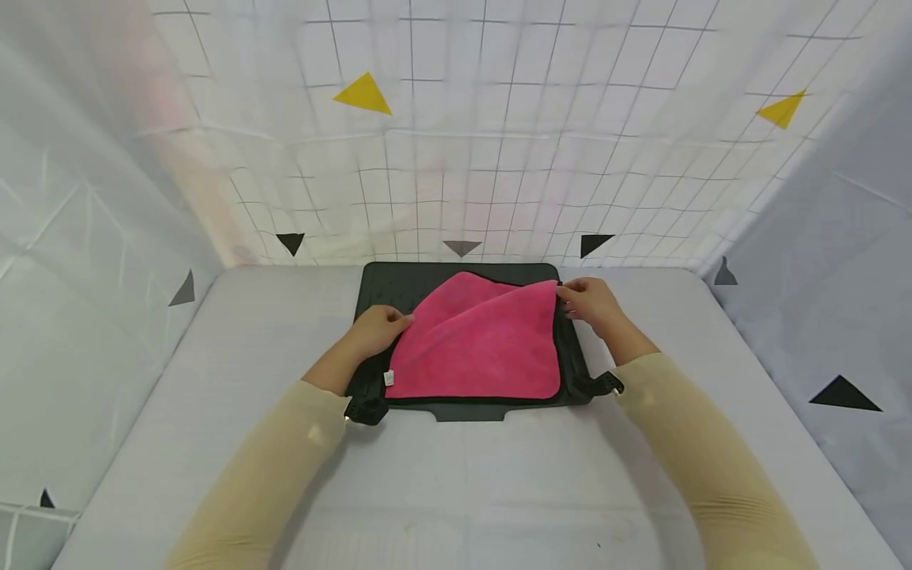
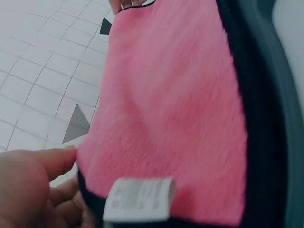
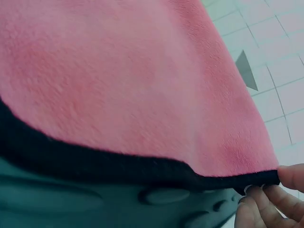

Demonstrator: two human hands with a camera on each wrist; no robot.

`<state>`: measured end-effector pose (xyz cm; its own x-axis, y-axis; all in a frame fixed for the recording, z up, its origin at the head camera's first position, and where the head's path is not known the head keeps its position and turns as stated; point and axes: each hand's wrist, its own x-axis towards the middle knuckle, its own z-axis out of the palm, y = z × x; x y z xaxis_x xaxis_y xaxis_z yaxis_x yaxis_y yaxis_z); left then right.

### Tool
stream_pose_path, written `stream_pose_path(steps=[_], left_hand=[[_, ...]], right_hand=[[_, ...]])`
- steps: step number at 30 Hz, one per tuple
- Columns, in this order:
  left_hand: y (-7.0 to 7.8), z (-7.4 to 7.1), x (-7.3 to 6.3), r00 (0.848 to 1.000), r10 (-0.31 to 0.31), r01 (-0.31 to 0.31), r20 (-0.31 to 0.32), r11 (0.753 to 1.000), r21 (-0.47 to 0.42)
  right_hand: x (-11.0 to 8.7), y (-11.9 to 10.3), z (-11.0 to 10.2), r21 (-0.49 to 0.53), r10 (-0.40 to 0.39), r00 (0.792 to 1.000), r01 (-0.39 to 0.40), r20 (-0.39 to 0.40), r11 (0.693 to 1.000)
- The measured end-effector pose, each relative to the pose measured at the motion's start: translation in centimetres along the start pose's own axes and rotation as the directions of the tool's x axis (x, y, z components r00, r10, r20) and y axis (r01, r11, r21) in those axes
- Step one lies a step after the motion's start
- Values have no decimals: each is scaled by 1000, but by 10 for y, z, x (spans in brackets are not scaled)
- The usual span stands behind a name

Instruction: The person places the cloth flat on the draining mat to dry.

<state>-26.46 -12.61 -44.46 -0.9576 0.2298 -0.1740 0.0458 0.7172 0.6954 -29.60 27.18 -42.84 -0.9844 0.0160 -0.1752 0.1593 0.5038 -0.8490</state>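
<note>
A pink fleecy cloth (image 1: 477,340) with a dark edge binding lies over a dark green tray-like mat (image 1: 388,281). Its far part is lifted into a slanting fold. My left hand (image 1: 378,328) pinches the cloth's left edge between thumb and fingers. At the far right corner, my right hand (image 1: 587,301) pinches the bound edge, thumb on top and fingers below, as the right wrist view shows. A white label (image 2: 139,199) sticks out from the cloth's edge close to the left hand. Raised oval bumps (image 3: 166,195) on the mat show beneath the cloth in the right wrist view.
The mat rests on a white-covered table (image 1: 463,475), with a tab (image 1: 469,413) at its near edge. Behind stands a white grid-lined sheet (image 1: 499,158) bearing yellow and dark triangles. White sheets close in the left and right sides.
</note>
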Motion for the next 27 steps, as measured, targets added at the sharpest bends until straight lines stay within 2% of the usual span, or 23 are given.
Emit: stream_pose_path(steps=[5, 9, 16, 19, 22, 24, 27], left_hand=[[3, 6, 2, 997, 38, -45, -67, 994, -98], [4, 8, 0, 988, 98, -116, -119, 982, -152], [-4, 0, -15, 954, 195, -240, -226, 952, -190], [-10, -5, -24, 936, 212, -269, -280, 945, -184], [-16, -6, -29, 924, 210, -280, -320, 940, -192], [-20, -5, -31, 930, 193, -259, -313, 948, -186], [-24, -2, -30, 958, 162, -199, -236, 970, -142]], right_hand=[[2, 1, 7, 20, -20, 999, 21, -39, 1000], [2, -1, 8, 22, -47, 996, 49, -73, 999], [1, -2, 4, 62, -127, 987, 133, -101, 989], [0, -2, 3, 72, -153, 983, 160, -103, 984], [2, 2, 4, 68, -142, 986, 148, -93, 987], [3, 5, 6, 43, -112, 991, 115, -69, 992], [4, 11, 8, -12, -55, 998, 55, -4, 998]])
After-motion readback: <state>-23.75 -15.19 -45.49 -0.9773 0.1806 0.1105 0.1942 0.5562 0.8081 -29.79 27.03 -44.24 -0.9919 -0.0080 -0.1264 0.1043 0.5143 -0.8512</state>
